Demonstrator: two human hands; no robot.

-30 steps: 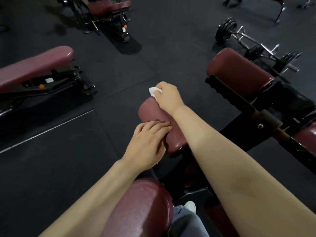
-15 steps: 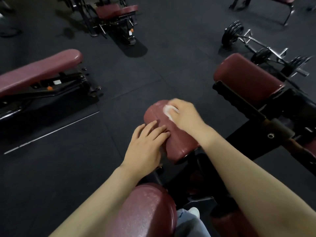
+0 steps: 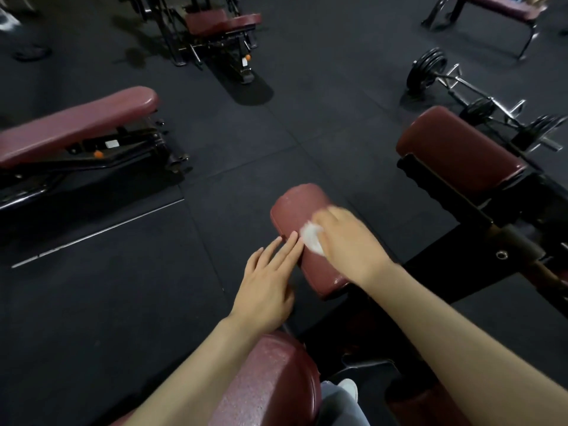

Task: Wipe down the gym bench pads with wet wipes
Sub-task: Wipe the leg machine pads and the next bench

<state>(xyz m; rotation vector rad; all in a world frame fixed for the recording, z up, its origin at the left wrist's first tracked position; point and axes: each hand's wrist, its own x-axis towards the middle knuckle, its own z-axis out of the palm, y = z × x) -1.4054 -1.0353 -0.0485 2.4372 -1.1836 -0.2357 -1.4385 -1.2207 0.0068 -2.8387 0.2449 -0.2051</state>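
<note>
here, blurred right hand [image 3: 347,241] grip seemingly bunching wet wipe [image 3: 312,238] on pad [image 3: 299,210], left hand [image 3: 267,287] flat

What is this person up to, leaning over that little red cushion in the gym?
They are cleaning gym equipment. The right hand holds a white wet wipe and rubs it over a small dark red roller pad; the hand looks blurred. The left hand lies flat, fingers straight, with its fingertips against the pad's near side. More red bench pads and a barbell sit on the black floor around.

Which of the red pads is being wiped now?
The small roller pad in the middle: the right hand rubs a white wipe on it.
</note>
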